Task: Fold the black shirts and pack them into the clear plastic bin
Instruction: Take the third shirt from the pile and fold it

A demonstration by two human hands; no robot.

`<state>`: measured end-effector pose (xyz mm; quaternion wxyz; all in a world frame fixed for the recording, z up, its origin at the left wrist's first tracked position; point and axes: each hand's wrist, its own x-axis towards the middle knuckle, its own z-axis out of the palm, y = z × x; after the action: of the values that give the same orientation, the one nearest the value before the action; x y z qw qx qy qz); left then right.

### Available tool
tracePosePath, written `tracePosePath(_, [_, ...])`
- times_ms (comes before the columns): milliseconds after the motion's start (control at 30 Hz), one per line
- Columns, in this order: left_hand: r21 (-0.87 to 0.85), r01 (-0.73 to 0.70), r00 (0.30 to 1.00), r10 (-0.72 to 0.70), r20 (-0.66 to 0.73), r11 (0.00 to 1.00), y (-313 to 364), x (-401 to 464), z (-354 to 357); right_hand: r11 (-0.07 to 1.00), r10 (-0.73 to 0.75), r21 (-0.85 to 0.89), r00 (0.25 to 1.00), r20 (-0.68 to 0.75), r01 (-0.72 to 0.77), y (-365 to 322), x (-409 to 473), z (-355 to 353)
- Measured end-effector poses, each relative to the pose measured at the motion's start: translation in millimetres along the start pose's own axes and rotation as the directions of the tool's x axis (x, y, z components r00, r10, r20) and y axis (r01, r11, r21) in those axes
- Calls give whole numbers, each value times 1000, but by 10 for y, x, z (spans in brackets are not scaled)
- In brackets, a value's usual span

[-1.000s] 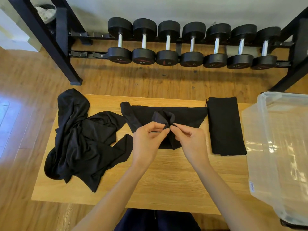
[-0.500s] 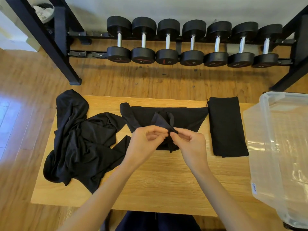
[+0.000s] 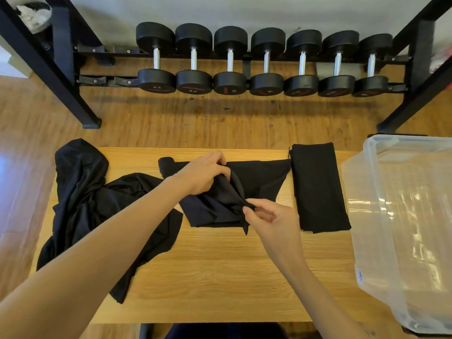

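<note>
A half-spread black shirt (image 3: 259, 177) lies at the middle of the wooden table (image 3: 220, 277). My left hand (image 3: 203, 174) grips a fold of it near the far edge. My right hand (image 3: 271, 216) pinches the same fold nearer to me, so the cloth is stretched between both hands. To the right lies a folded black shirt (image 3: 318, 187), flat and rectangular. A crumpled heap of black shirts (image 3: 93, 204) covers the table's left end and hangs over its edge. The clear plastic bin (image 3: 403, 228) stands at the right; I see nothing in it.
A black rack (image 3: 73, 77) holding several dumbbells (image 3: 230, 59) stands on the wooden floor behind the table. The bin overlaps the table's right edge. Bare tabletop lies between my forearms.
My hands were pinching the cloth close together; now the left hand has moved away toward the far edge and the right stays near, pulling the fold out between them.
</note>
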<state>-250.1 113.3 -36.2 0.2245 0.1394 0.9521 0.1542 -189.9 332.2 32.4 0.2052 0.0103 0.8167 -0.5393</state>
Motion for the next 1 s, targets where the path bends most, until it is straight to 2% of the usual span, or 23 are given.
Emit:
tracePosePath(100, [169,-14,999,6,45,985,31,67,-23,1000,5,14,1000,-16,-4,-14,-18,-32])
tracePosePath(333, [402,-6,1000,-7,30,915,-13,26,-192,998,-13,56,997,-79,17,-36,-58,-168])
tracePosePath(533, [300,43,980,18,-198,953,-144,-303,-533,995,-57,78,988,-143,69,-73,-88,-330])
tracePosePath(700, [219,72,921,20,-390,973,-80,-683,-960,981,-137,109,971,-195,160,-200,-100,-428])
tracePosePath(800, [245,66,872,63,-485,967,33,-850,-1225,966,-214,99,953,-216,239,-331,-92,-458])
tracePosePath(1000, [203,175,831,-34,-555,963,188,-1171,-1645,917,-387,5,892,-234,399,-671,-90,-542])
